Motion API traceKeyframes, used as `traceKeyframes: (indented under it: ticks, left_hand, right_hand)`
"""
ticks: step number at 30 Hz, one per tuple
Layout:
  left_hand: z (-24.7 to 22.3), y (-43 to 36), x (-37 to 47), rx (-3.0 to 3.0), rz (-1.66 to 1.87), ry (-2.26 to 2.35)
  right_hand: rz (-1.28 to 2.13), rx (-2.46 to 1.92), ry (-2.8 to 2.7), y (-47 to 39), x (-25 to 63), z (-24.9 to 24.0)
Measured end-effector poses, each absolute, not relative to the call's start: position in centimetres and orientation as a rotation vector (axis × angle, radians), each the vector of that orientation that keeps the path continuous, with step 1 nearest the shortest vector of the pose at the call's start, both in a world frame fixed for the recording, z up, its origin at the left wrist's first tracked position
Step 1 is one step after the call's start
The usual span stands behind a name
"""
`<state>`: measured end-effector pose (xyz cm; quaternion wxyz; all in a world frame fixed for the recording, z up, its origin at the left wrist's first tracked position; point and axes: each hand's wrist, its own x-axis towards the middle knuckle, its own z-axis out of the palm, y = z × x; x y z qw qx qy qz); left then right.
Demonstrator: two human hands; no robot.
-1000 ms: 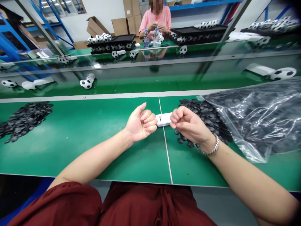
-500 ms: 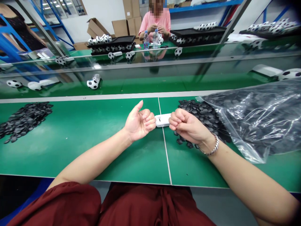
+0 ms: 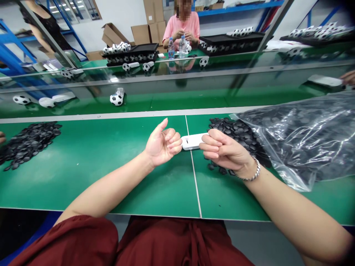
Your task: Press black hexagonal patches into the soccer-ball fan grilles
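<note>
A slim white plastic handle (image 3: 192, 141) with a small dark slot lies level between my two hands, above the green table. My left hand (image 3: 164, 145) has its fingers curled against the handle's left end, thumb raised and palm partly turned to me. Around the right part of the handle, my right hand (image 3: 224, 148) is closed with fingers bent; its far end is hidden there. A pile of small black plastic pieces (image 3: 241, 133) lies behind and beneath my right hand.
A clear bag of black pieces (image 3: 310, 136) covers the table's right side. Another black pile (image 3: 33, 138) lies left, near someone's fingers (image 3: 2, 137). A football-patterned item (image 3: 117, 97) rides the green belt (image 3: 166, 99). Another hand (image 3: 348, 78) is at right. A person in pink (image 3: 181, 27) sits opposite.
My right hand has shifted slightly right, showing more of the white handle. Items on the near belt moved right, those on the far strip left. Other people's hands appeared at both edges.
</note>
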<state>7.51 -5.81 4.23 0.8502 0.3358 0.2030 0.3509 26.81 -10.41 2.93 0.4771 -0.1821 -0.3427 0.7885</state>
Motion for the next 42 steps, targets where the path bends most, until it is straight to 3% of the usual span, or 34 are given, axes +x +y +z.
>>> traceKeyframes:
  ticks: [5,9,14,27,37,42]
  left_hand:
    - [4.0,-6.0,7.0,1.853,0.907,0.734]
    - [3.4,-5.6,6.2,2.552,0.425,0.932]
    - [2.9,-4.4,5.2,2.620,0.025,0.916]
    - [4.7,-2.0,4.5,2.627,0.220,0.661]
    - [4.8,10.3,9.9,2.284,0.818,1.438]
    - [0.2,13.8,14.1,2.153,0.794,1.587]
  right_hand:
    - [1.809,-0.560,-0.762,-9.8,26.9,2.5]
    - [1.714,-0.697,-0.763,-9.3,27.1,2.0]
    - [1.694,-0.770,-0.821,-9.3,27.1,1.7]
    - [1.557,-1.019,-1.118,-9.2,27.8,0.1]
    - [1.333,-0.987,-1.587,-9.8,26.2,1.2]
    - [0.796,-1.149,-1.985,-10.1,26.0,0.7]
